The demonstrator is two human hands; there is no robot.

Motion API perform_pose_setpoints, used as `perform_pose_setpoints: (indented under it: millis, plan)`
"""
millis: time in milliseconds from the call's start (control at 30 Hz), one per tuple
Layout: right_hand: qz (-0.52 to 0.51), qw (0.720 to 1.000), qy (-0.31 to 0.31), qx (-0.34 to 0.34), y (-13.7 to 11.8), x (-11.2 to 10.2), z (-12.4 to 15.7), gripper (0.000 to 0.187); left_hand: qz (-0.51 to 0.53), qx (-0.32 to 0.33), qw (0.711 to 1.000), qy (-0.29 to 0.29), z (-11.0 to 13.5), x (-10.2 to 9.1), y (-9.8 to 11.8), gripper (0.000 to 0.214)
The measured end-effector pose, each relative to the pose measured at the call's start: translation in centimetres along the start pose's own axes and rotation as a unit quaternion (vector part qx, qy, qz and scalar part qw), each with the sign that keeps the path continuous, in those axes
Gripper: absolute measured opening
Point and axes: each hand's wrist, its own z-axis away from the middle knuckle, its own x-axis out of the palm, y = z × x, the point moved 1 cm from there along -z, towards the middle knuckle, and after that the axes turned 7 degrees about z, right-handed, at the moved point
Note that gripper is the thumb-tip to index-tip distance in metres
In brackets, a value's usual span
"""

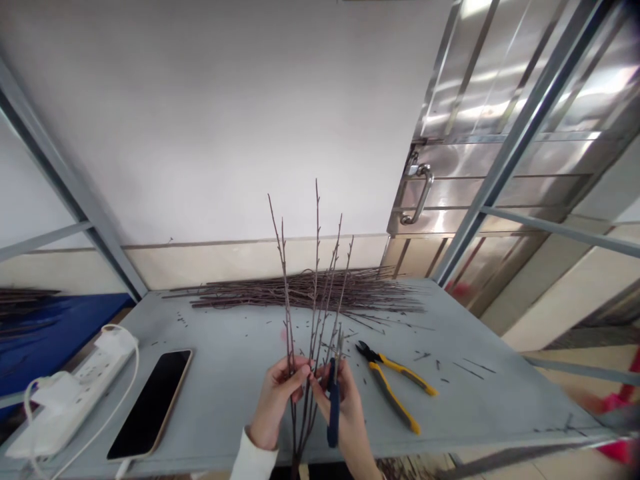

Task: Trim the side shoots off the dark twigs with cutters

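upright twigs point(317, 257) stand between both hands point(275, 400) point(351, 403)

Wall point(225, 120): soft light, dimmer at upper left
Door point(463, 160): white glare streaks
Held twigs point(286, 287): fairly clear
Outer edges: stretched, blurry

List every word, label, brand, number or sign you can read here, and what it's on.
None readable.
Power strip: any marking is too small and blurred to read.
Phone: screen dark, no text showing.
Yellow-handled pliers: no brand readable.
Blue-handled tool: no marking readable.
Held twigs: no tag or label visible.
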Motion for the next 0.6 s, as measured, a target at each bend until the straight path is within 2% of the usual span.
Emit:
perform_pose_setpoints:
  millis: [300,600]
  plan:
    - [0.078,0.995,-0.062,-0.019,-0.7,-1.3,0.2,0.021,0.001,-0.019,0.999,-0.030,0.0,-0.2,-0.1,0.041]
    - [0.098,0.993,-0.047,-0.051,-0.9,-1.9,0.6,0.021,-0.005,-0.023,0.999,-0.045,0.3,0.3,0.3,0.039]
